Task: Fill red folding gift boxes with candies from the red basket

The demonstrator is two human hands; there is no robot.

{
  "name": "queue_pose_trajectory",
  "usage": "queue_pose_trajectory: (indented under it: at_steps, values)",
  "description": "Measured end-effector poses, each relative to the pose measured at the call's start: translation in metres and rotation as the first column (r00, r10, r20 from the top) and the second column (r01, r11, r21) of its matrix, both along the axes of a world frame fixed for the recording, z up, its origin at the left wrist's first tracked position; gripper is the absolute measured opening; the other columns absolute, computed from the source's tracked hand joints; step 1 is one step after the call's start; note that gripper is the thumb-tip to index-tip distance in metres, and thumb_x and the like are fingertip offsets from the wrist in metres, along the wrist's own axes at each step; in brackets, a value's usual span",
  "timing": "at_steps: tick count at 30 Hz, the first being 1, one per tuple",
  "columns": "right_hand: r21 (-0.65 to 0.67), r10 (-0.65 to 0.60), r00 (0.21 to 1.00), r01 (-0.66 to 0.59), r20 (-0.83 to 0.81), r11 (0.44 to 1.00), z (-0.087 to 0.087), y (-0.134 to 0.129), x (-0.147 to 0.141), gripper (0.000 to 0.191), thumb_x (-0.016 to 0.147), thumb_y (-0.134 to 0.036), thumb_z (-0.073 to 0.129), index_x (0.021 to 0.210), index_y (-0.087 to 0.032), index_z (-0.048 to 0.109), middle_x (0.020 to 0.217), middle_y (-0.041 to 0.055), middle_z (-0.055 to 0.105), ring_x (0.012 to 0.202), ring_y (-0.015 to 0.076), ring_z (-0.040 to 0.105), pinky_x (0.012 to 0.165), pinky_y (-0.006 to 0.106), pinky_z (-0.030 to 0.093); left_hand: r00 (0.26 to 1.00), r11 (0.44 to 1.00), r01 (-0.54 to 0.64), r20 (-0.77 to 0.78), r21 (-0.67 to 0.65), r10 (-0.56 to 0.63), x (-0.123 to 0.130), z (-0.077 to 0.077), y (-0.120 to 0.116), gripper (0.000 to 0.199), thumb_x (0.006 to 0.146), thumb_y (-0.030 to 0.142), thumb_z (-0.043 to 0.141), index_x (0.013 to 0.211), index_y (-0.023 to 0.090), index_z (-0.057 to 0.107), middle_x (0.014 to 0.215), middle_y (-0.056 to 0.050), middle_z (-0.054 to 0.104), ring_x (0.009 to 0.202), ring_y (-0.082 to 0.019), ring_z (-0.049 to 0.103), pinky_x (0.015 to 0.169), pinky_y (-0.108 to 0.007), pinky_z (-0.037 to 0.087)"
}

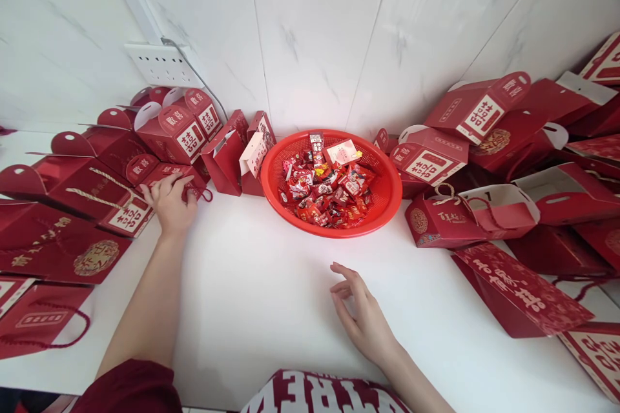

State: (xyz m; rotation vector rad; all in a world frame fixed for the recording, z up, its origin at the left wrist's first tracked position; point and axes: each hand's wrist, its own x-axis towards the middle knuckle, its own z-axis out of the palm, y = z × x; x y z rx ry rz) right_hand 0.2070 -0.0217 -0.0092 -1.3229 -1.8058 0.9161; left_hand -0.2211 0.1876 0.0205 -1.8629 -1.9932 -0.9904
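On the left, my left hand (173, 202) rests with spread fingers on a small red gift box (167, 172) among the other boxes. My right hand (358, 310) hovers over the white table (252, 297), fingers loosely curved and apart, holding nothing. Beyond it stands a red plastic basket (391, 197) with wrapped candies (329, 190) inside. A red box with a cord handle (443, 222) is right of the basket.
Several red gift boxes (92, 187) crowd the left side, and more are piled on the right (494, 116). Two narrow red bags (226, 158) stand left of the basket. A power socket (159, 64) with a cable is on the tiled wall.
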Motion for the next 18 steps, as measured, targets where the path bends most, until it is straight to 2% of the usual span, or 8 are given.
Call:
queue_pose_trajectory:
  at_steps: [4,8,14,18]
  values:
    - [-0.018,0.009,1.0,-0.009,-0.003,1.0,0.0,-0.001,0.0,0.046,0.099,-0.019,0.04,0.145,-0.026,0.034,0.118,0.0112,0.059,0.096,0.0185,0.066,0.082,0.034,0.06,1.0,0.999,0.025,0.01,-0.021,-0.025,0.001,0.002,-0.003,0.03,0.092,0.019,0.059,0.12,0.012,0.067,0.142,-0.009,0.047,0.135,-0.033,0.031,0.112,-0.068,0.006]
    - [-0.003,0.018,1.0,-0.018,0.001,1.0,-0.001,0.0,0.0,0.046,0.099,-0.018,0.041,0.143,-0.026,0.035,0.118,0.0104,0.059,0.095,0.0174,0.066,0.083,0.034,0.06,0.998,0.998,-0.005,-0.06,-0.065,0.001,0.002,0.004,-0.005,0.027,0.093,0.021,0.057,0.117,0.013,0.068,0.143,-0.009,0.045,0.137,-0.034,0.03,0.112,-0.067,0.007]
    - [0.08,0.003,1.0,-0.005,0.015,0.997,-0.001,0.004,0.001,0.047,0.097,-0.014,0.043,0.142,-0.026,0.037,0.119,0.0098,0.06,0.095,0.0175,0.067,0.083,0.034,0.06,0.985,0.995,-0.042,-0.168,-0.092,0.026,0.003,0.007,-0.005,0.029,0.092,0.026,0.059,0.118,0.015,0.065,0.147,-0.012,0.04,0.138,-0.035,0.029,0.116,-0.067,0.005]
    - [0.167,0.005,0.993,-0.025,0.118,0.986,0.008,0.005,0.009,0.042,0.097,-0.012,0.043,0.137,-0.025,0.044,0.129,0.0113,0.058,0.098,0.0185,0.067,0.088,0.038,0.059,0.981,0.998,-0.015,-0.194,-0.065,0.002,0.004,0.014,-0.005,0.031,0.09,0.03,0.061,0.117,0.015,0.064,0.147,-0.012,0.041,0.138,-0.036,0.032,0.116,-0.068,0.007]
